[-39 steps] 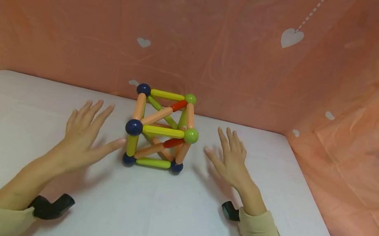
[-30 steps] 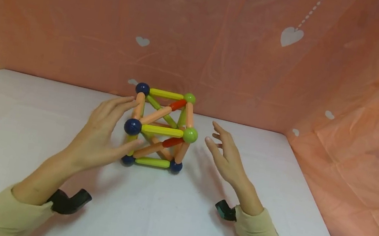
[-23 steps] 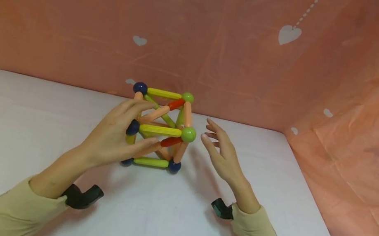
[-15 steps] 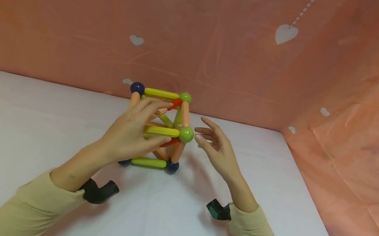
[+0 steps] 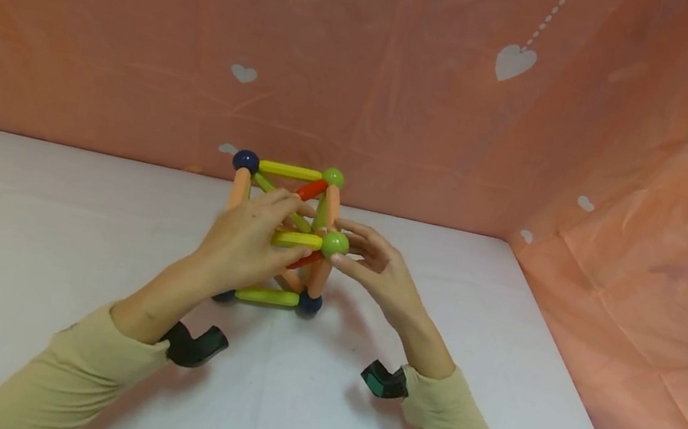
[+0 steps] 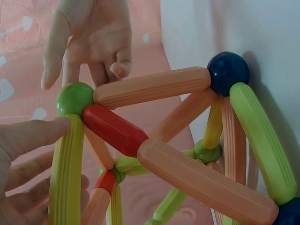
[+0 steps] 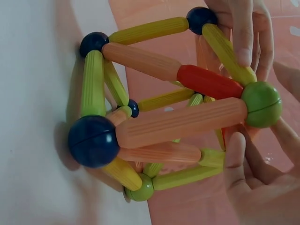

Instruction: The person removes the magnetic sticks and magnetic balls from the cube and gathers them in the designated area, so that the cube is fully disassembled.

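Note:
A cube-like frame of magnetic sticks and balls (image 5: pixel 269 296) stands on the table, with dark blue and green balls at its corners. My left hand (image 5: pixel 244 239) curves around the near upper yellow stick (image 5: pixel 297 240). Its thumb appears to touch the stick beside the green ball (image 5: pixel 335 245), while the fingers stay spread behind it, as the left wrist view shows. My right hand (image 5: pixel 384 278) is around that green ball, thumb and fingers parted on either side. In the left wrist view a gap shows between the right thumb and the ball (image 6: pixel 75 99). The left hand hides the near upper blue corner.
White cloth covers the table (image 5: pixel 479 305). A pinkish-orange curtain (image 5: pixel 366 82) with white hearts hangs behind it and along the right side. Black devices (image 5: pixel 195 346) are worn at both wrists, below the sleeves.
My left hand has moved right, from beside the frame to its near upper stick. My right hand has moved left to the green ball. The frame keeps its shape on the table.

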### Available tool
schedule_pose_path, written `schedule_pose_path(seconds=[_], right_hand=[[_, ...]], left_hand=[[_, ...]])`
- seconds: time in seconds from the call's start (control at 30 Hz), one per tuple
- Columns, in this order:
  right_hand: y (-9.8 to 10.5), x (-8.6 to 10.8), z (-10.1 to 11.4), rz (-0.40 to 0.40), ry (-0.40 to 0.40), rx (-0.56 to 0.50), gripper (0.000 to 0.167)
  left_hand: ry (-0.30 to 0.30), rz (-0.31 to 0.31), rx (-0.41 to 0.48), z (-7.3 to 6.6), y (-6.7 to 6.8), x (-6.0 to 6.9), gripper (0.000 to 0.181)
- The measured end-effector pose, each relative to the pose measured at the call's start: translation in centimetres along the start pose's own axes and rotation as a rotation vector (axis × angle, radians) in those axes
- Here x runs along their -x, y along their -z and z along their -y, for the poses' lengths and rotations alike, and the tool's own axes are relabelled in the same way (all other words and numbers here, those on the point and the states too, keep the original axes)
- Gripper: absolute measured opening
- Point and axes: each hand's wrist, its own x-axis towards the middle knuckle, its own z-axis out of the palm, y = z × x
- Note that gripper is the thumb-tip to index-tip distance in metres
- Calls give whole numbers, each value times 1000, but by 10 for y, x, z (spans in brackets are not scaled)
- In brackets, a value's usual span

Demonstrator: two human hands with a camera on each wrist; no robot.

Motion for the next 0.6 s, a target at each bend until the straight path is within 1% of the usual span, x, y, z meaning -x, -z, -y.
schedule_pose_path(seconds=[0.07,0.17,0.27,0.43,0.53,0.6], right_hand=[[-1,-2,0,37,2,1,48],[-2,-5,-1,63,8,10,46],[-3,-8,-1,55,45,88,40],[-4,-13,2,25,131,279,31],[-4,-13,3,11,147,314,27],[-6,-13,3,0,148,295,25]], left_hand=[[20,25,-23,-1,0,-1,35],[36,61,-42,-2,-1,-3,30],[28,77,-61,-3,-3,-4,25],[8,61,-68,-3,-5,-5,20],[-9,39,-60,-3,-6,-4,21],[-21,25,-57,-2,-7,-2,21]])
